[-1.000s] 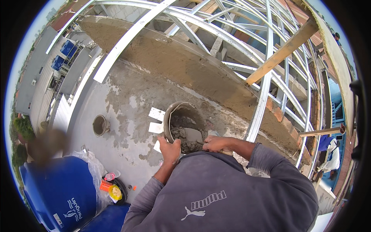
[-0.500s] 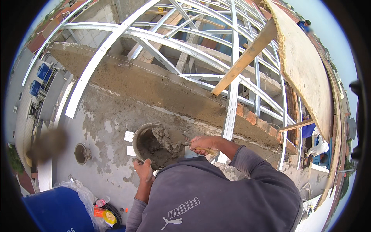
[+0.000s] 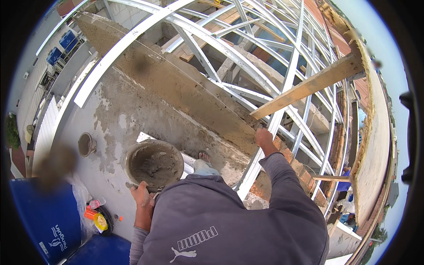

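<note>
Currently, the 2 hands work well apart. The left hand (image 3: 142, 198) is at the near edge of the large mortar bucket (image 3: 126, 164); its thumb stands apart from the curled fingers, but whether these pinch the rim cannot be told. The bucket sits directly ahead of the left fingers, and its open mouth shows wet grey mortar (image 3: 157, 171) inside.

The right hand (image 3: 265, 140) is raised at the far end of the extended right arm, beside the mortar-coated low wall (image 3: 190, 97). Its fingers appear curled inward; their tips are hidden, so what they pinch, if anything, cannot be told.

Reference positions are as follows. Beyond the right fingers, 1 wooden plank (image 3: 309, 86) slopes up to the right. White metal roof trusses (image 3: 289, 84) cross above and beside the same fingers, and exposed bricks (image 3: 295, 164) line the wall to their lower right. Between the 2 hands, 1 bare foot (image 3: 204, 156) is visible on the floor. To the left of the left fingers and farther out stands 1 small bucket (image 3: 92, 145). Nearer the wearer, also left of those fingers, are 1 yellow container (image 3: 100, 221) and 1 blue tank (image 3: 39, 212).
</note>
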The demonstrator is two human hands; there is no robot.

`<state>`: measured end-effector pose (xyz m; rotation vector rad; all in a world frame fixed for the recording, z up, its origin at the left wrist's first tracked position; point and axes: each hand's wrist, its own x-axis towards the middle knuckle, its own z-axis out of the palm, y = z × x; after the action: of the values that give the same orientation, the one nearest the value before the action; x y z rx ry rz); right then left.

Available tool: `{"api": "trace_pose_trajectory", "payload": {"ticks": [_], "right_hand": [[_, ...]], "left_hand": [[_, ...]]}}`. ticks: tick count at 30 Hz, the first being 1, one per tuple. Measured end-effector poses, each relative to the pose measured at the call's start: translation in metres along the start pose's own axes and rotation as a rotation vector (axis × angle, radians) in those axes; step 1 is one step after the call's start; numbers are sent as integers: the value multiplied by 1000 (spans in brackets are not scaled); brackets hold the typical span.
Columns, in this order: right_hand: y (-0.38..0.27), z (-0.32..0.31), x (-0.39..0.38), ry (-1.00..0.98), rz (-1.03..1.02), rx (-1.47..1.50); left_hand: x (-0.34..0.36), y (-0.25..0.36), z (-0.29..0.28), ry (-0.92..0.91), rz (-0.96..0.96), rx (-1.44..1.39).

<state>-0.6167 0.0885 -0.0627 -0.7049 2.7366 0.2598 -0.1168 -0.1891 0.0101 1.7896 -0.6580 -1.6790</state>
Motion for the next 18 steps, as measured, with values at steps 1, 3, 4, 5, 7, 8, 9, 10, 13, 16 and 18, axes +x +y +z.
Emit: {"api": "trace_pose_trajectory", "payload": {"ticks": [1,3,4,5,7,8,9,10,13,16,18], "right_hand": [[0,11,3,-34,31,-38],[2,23,4,-77,90,-32],[5,26,1,-72,107,13],[8,26,-6,-101,131,48],[11,25,-28,-42,154,202],[10,25,-43,14,174,279],[6,27,-62,2,170,582],[1,29,-79,-77,229,788],[-27,46,-120,-613,506,1442],[-48,67,-114,-607,675,1735],[-58,76,-85,-357,820,2000]], "left_hand": [[1,-3,-4,-27,-10,-31],[4,-9,-13,-2,2,9],[6,-10,-17,1,12,20],[7,-12,-21,8,-4,8],[5,-14,-29,62,-52,-19],[3,-15,-31,59,-25,-8],[-1,-17,-34,98,-15,-3],[-4,-17,-36,120,-20,-29],[-9,-16,-40,132,-16,101],[-6,-16,-44,92,-64,100],[-4,-18,-48,101,-29,138]]}}
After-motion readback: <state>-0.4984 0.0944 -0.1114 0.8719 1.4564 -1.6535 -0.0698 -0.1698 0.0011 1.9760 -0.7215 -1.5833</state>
